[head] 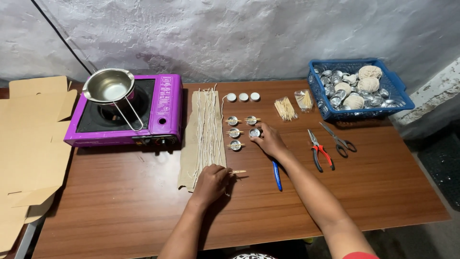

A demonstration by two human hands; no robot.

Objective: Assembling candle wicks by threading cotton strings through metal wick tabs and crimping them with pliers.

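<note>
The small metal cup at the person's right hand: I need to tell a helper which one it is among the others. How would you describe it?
Start at the purple stove, then go right past the cloth with wicks to the cluster of small metal cups. The cup is in the right column, second row, touching the right hand. Unlike its neighbours, it has no wooden sticks laid across it.

Wooden table (373,192); rough grey wall (239,33).
</note>
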